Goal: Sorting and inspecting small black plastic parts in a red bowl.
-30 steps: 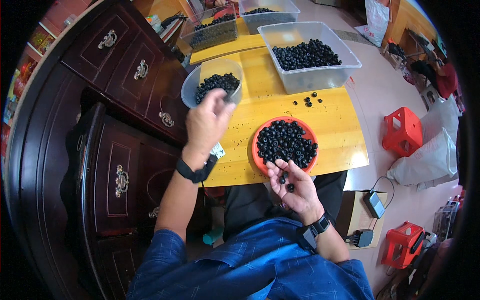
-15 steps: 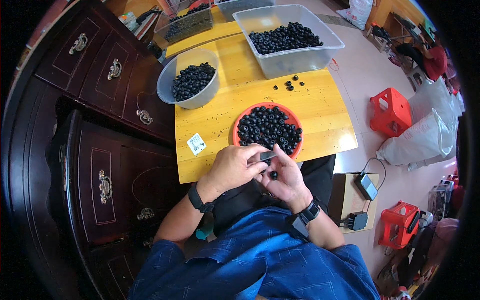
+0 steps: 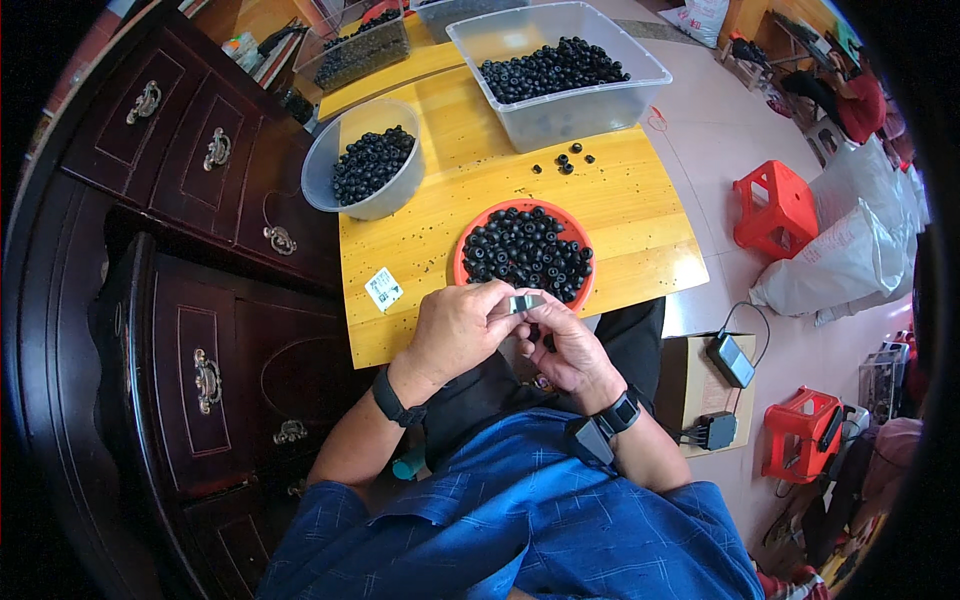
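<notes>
My left hand (image 3: 460, 325) is closed, its thumb and fingertips pinching a small flat grey strip (image 3: 524, 302) that looks like a thin blade. The fingertips of my right hand (image 3: 572, 355) meet the strip's other end. A small black round piece (image 3: 548, 342) shows in the curled fingers of my right hand; how many it holds is hidden. Just beyond both hands stands a red round bowl (image 3: 459, 262), full of black round pieces with holes (image 3: 530, 245).
On the yellow table (image 3: 640, 215) stand a round clear tub (image 3: 395, 205) and a large clear bin (image 3: 570, 128), both with black pieces. Several loose pieces (image 3: 566, 168) and a white label (image 3: 383, 289) lie there. Dark drawers (image 3: 200, 380) flank the left; red stools (image 3: 775, 210) stand right.
My right fingers have curled inward over the palm that was open before. The strip has tilted and now shows a bright face. The whole view has shifted slightly.
</notes>
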`<state>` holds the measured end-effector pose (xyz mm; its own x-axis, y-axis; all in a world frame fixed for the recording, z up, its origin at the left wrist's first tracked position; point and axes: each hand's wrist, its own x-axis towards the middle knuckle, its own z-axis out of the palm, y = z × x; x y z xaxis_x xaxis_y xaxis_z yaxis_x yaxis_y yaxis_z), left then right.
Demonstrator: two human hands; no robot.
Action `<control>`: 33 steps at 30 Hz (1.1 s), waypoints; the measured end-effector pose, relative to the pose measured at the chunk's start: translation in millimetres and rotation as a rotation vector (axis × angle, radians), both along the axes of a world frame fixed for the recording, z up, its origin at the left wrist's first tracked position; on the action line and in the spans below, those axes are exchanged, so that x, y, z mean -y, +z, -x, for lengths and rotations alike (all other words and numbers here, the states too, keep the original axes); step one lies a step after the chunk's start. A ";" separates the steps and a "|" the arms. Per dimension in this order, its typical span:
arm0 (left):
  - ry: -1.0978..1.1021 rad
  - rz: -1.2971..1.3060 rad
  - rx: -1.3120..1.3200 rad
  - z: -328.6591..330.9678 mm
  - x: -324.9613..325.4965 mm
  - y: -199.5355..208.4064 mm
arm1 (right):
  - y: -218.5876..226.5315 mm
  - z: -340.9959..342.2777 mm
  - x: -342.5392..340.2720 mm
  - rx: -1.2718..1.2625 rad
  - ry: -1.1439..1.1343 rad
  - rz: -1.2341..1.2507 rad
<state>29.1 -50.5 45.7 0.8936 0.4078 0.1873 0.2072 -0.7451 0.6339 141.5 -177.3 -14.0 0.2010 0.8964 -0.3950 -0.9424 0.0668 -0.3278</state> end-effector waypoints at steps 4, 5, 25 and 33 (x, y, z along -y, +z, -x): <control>-0.039 -0.024 0.063 0.1 0.9 4.4 | -4.4 -2.0 0.2 -0.008 0.048 -0.095; -0.040 -0.026 0.062 0.2 1.5 4.0 | -4.5 -3.1 0.3 -0.048 0.063 -0.144; -0.033 0.345 0.348 -9.0 15.4 8.1 | 8.0 -8.5 4.2 -0.154 0.054 -0.262; -0.011 -0.036 0.340 -2.4 13.1 -1.3 | 2.0 -6.7 3.5 -0.165 -0.004 -0.233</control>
<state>31.5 -63.6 44.4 0.7821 0.3861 0.4892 -0.0196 -0.7693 0.6386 148.2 -180.8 -12.0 0.1544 0.9664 -0.2057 -0.9814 0.1260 -0.1449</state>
